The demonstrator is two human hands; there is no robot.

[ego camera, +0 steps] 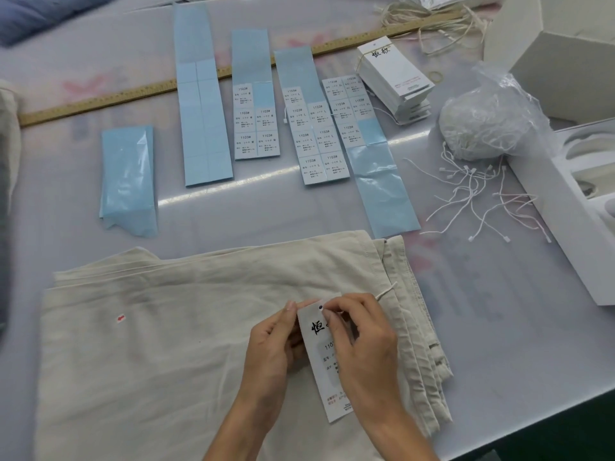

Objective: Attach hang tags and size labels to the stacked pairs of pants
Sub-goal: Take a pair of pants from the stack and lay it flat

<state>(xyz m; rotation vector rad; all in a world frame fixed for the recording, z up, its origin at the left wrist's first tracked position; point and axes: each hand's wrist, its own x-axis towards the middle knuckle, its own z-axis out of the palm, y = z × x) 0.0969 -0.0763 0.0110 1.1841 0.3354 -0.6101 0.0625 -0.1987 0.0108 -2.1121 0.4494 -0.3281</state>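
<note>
Head view: my left hand (271,347) and right hand (357,337) pinch the stiff, light hang tag (327,374) by its hole; soft pants (186,344) lie limp beneath.

I see the stacked pants (186,344) as matt beige woven cloth, slightly creased. The hang tag (319,331) looks like smooth white card. The label backing sheets (203,94) are glossy pale-blue paper, the ruler (100,103) matt wood, the string bag (492,108) thin crinkled clear plastic, the table (499,294) sheened.
</note>
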